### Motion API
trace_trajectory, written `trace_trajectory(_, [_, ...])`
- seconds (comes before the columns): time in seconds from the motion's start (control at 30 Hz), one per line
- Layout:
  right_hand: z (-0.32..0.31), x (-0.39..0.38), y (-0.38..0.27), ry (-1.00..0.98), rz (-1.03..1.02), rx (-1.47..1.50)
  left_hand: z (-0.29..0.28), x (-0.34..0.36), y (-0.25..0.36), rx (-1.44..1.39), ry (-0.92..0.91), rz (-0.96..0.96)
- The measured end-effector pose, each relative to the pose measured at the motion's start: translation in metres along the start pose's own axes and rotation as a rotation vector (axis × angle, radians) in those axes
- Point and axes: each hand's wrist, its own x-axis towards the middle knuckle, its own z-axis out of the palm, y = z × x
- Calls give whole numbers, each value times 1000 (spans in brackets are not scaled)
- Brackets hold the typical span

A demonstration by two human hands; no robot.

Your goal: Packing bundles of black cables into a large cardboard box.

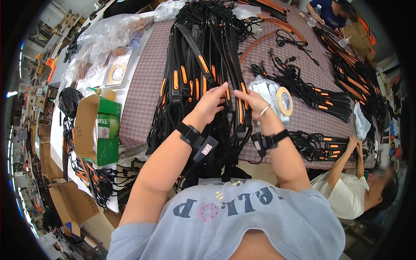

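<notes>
A large pile of black straps (193,52) with orange oblong patches runs down the middle of the table, cords bunched at its far end. My left hand (211,102) is among the straps left of centre, fingers curled on one of them, partly hidden. My right hand (256,104) holds a black strap with orange patches (241,113), thumb across its face. Just right of that hand, a beige tape roll (284,101) rests by a clear plastic bag (264,89).
The checked table (138,99) bears other strap bundles (329,147) and a tan strap (288,25). A green open carton (108,147) and plastic-wrapped goods (91,47) are at left. One co-worker (353,195) handles straps at lower right; another (329,13) works at top right.
</notes>
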Motion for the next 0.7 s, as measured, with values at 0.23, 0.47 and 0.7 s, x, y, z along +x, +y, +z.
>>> trace_trajectory(0.23, [25,-65,24,-42,18,-430,23,-12,-25,-255,-119,-107])
trace_trajectory(0.47, [6,-50,-3,134,-10,-342,23,-49,-16,-359,-210,-71])
trace_trajectory(0.7, [-10,-40,8,9,-112,-212,23,-90,-58,-524,-485,-86])
